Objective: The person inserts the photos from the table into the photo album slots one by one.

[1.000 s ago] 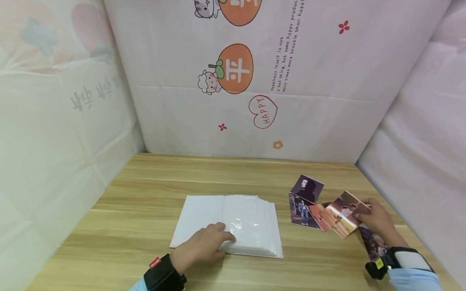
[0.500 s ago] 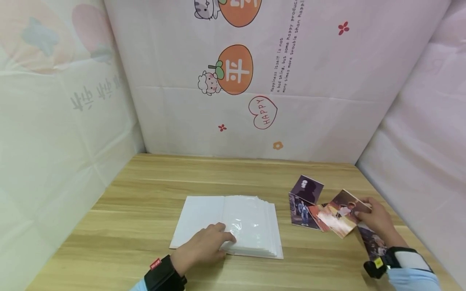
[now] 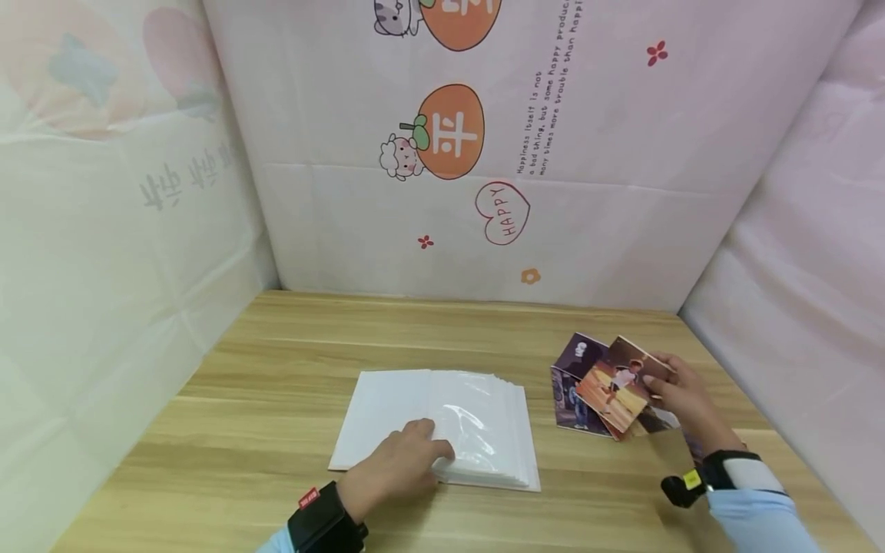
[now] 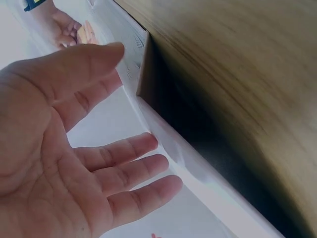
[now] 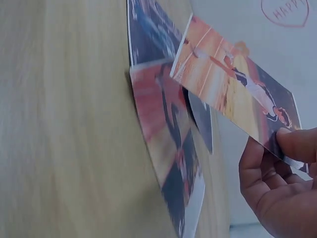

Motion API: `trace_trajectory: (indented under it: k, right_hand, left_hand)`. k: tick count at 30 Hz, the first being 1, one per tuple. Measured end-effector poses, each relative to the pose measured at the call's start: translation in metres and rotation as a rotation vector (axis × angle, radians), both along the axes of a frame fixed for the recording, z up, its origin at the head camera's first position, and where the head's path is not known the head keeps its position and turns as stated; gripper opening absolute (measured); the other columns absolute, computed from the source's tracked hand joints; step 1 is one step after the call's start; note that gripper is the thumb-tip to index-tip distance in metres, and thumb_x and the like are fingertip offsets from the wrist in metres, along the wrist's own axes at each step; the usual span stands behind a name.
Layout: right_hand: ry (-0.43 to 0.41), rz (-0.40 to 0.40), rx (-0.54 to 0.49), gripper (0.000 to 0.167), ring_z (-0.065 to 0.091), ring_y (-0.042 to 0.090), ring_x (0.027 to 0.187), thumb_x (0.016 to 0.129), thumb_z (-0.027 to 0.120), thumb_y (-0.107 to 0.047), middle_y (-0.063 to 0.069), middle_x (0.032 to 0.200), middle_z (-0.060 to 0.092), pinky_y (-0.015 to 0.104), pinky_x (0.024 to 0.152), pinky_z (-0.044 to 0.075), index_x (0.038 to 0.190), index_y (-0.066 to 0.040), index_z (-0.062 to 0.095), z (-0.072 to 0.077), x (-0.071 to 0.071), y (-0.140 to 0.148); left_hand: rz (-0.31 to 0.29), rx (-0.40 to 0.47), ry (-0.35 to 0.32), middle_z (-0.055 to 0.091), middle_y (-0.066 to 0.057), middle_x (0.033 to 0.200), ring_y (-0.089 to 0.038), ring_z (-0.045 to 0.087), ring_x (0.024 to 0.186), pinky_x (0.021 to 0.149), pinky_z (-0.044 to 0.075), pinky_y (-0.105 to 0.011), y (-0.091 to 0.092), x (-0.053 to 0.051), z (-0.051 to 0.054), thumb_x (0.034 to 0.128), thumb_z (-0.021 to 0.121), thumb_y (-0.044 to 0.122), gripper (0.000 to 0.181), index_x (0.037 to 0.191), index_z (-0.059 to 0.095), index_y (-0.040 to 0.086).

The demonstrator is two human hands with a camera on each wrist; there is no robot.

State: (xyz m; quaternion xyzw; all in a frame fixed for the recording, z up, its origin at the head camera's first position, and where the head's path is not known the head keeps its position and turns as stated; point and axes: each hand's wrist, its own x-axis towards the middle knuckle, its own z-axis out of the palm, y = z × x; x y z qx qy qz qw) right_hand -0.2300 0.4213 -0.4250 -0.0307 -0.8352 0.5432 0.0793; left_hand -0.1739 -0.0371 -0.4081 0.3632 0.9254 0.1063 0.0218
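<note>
My right hand (image 3: 687, 399) pinches a photo (image 3: 614, 388) by its right corner, thumb on top. The right wrist view shows this photo, a figure on an orange and yellow ground, raised and tilted above the other photos. Beneath it lie a dark photo (image 3: 575, 353), a bluish photo (image 3: 565, 411) and a reddish photo (image 5: 156, 96), overlapping one another. A white photo album (image 3: 387, 395) lies spread on the table, its clear sleeves (image 3: 477, 422) to the right. My left hand (image 3: 399, 465) rests at the album's lower middle edge, fingers loosely extended.
The wood-grain table (image 3: 228, 430) is enclosed by white cloth walls with printed cartoons. The back wall (image 3: 332, 238) stands behind the album and photos, and the right wall (image 3: 795, 292) rises beside my right arm. Another photo (image 3: 693, 447) is mostly hidden under my right wrist.
My right hand has moved left and away from me with the pinched photo, which now covers part of the dark and bluish photos. My left hand stays at the album.
</note>
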Motion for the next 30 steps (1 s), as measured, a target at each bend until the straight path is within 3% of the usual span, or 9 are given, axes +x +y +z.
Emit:
trace_trajectory:
  k: [3,7,11,19,24,30]
  right_hand:
    - [0.010,0.019,0.030,0.045,0.059,0.012,0.078,0.094,0.045,-0.001,0.033,0.115,0.047,0.038,0.064,0.052,0.136,0.005,0.029,0.007,-0.005,-0.021]
    - [0.018,0.019,0.062,0.047,0.059,0.016,0.082,0.094,0.047,-0.001,0.031,0.114,0.049,0.037,0.065,0.053,0.138,0.001,0.031,0.011,-0.015,-0.042]
    - [0.040,0.058,0.067,0.046,0.058,0.018,0.084,0.094,0.046,0.000,0.033,0.117,0.047,0.035,0.065,0.052,0.138,0.002,0.031,0.015,-0.025,-0.061]
    - [0.084,0.103,-0.009,0.044,0.057,0.013,0.081,0.094,0.045,0.005,0.034,0.114,0.049,0.033,0.065,0.052,0.136,0.004,0.034,0.026,-0.041,-0.098]
    - [0.079,0.084,0.007,0.044,0.057,0.019,0.081,0.093,0.045,0.005,0.033,0.114,0.050,0.032,0.063,0.051,0.136,0.003,0.035,0.029,-0.053,-0.115]
    - [0.092,0.034,-0.050,0.043,0.056,0.027,0.089,0.092,0.043,0.009,0.031,0.117,0.051,0.025,0.062,0.050,0.134,0.000,0.038,0.030,-0.074,-0.139]
  left_hand:
    - [0.006,-0.010,0.010,0.051,-0.005,0.102,-0.022,0.049,0.099,0.065,0.045,-0.033,0.003,0.000,0.000,0.0705,0.070,0.010,0.035,0.102,0.068,0.023]
    - [0.004,-0.031,0.027,0.050,-0.011,0.126,-0.028,0.047,0.114,0.073,0.048,-0.041,0.006,0.000,-0.002,0.0744,0.069,0.007,0.030,0.101,0.068,0.023]
    - [-0.022,-0.053,0.058,0.048,-0.007,0.135,-0.028,0.047,0.118,0.076,0.048,-0.045,0.010,-0.001,-0.002,0.0776,0.068,0.005,0.026,0.097,0.066,0.022]
    - [-0.042,-0.100,0.095,0.056,-0.003,0.123,-0.021,0.052,0.104,0.070,0.048,-0.038,0.016,-0.002,-0.001,0.0698,0.075,0.002,0.034,0.094,0.062,0.023]
    - [-0.060,-0.128,0.145,0.055,0.004,0.099,-0.015,0.048,0.084,0.060,0.043,-0.030,0.020,-0.003,-0.003,0.0692,0.077,0.005,0.034,0.092,0.060,0.022]
    - [-0.059,-0.151,0.182,0.053,0.005,0.091,-0.016,0.049,0.081,0.057,0.041,-0.029,0.022,-0.005,-0.005,0.0686,0.078,0.007,0.034,0.093,0.059,0.021]
